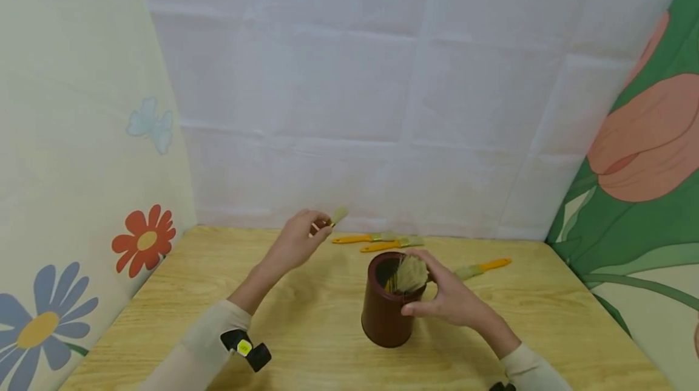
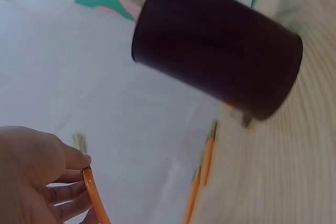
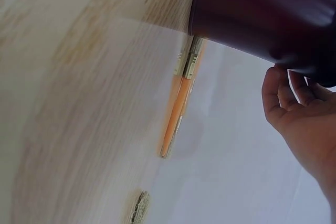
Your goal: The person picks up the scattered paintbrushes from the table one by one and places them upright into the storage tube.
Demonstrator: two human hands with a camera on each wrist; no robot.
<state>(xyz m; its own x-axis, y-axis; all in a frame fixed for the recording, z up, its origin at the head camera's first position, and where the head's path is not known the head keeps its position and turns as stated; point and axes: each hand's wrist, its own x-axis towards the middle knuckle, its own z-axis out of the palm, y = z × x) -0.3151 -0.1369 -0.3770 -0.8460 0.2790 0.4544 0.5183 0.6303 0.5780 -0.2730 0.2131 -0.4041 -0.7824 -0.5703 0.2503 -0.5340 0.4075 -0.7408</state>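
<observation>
My left hand [image 1: 303,233] pinches a paintbrush [image 2: 93,192] between thumb and fingers, off to the left above the table. Its bristles point upward and its orange handle curves down past the fingers. At centre, a dark red-brown round cup [image 1: 384,318] stands upright on the table. With the thumb in front and the fingers behind, my right hand [image 1: 450,294] grips the cup at its rim. Thick pale bristles [image 1: 411,274] fill the right side of the cup's mouth, with yellow parts below them inside. The cup wall hides whatever lies deeper.
Two orange-handled paintbrushes [image 1: 382,247] lie side by side behind the cup. Another paintbrush [image 1: 483,268] lies beyond my right hand, its bristles towards the cup. The wooden table [image 1: 306,330] meets a white cloth backdrop [image 1: 338,105] at the back, with flower-printed panels at both sides.
</observation>
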